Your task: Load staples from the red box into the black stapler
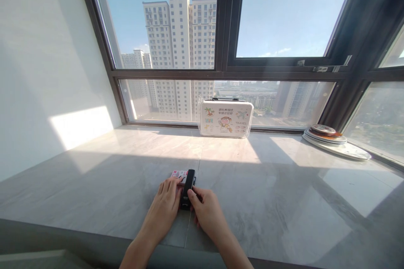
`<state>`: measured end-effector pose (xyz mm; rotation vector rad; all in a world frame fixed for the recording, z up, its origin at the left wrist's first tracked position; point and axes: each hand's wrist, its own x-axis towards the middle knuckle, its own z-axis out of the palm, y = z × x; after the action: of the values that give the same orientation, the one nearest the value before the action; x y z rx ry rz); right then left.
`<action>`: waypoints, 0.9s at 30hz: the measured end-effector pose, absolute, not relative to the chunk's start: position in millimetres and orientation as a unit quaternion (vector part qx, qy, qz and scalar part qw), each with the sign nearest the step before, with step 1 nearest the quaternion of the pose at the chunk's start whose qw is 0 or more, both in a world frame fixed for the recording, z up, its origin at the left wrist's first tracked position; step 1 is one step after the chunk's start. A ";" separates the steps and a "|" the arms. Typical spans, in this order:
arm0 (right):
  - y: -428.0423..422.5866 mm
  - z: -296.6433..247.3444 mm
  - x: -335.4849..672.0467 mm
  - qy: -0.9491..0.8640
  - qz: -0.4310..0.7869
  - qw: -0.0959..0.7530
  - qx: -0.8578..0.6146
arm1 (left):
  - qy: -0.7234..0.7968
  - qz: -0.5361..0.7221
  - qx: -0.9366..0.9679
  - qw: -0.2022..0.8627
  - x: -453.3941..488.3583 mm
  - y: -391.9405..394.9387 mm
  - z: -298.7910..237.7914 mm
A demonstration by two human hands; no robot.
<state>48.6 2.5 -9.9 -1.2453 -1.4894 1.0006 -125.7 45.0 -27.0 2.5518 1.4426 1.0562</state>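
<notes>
Steadying stapler (190, 183) near sill's front edge (94, 229), we judged: right hand (207, 210) pinched it; left hand (164, 201), half-curled, touched pink-white pack (175, 173), hold unclear. Next move probably needed steadiness.

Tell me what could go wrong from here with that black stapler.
The left hand lies close beside the black stapler, which the right hand grips, so a pinch is possible. The small pink-and-white packet by the left hand could slide if nudged. The white case, standing upright by the window, might topple if bumped.
</notes>
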 end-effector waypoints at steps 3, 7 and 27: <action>3.8 -12.3 48.4 -0.599 0.423 0.453 -0.507 | 0.464 0.340 0.818 0.023 -125.3 43.7 -25.9; 4.6 -13.8 48.8 -0.598 0.426 0.452 -0.506 | 0.460 0.347 0.817 0.034 -125.5 43.0 -23.9; -20.9 -10.2 173.2 -0.576 0.198 0.474 -0.636 | 0.403 0.376 0.831 0.069 -42.5 -26.5 18.2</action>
<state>173.2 -20.9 -10.2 -1.5561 -1.4083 0.4837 -42.5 -26.5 18.2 2.5028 1.2133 1.1328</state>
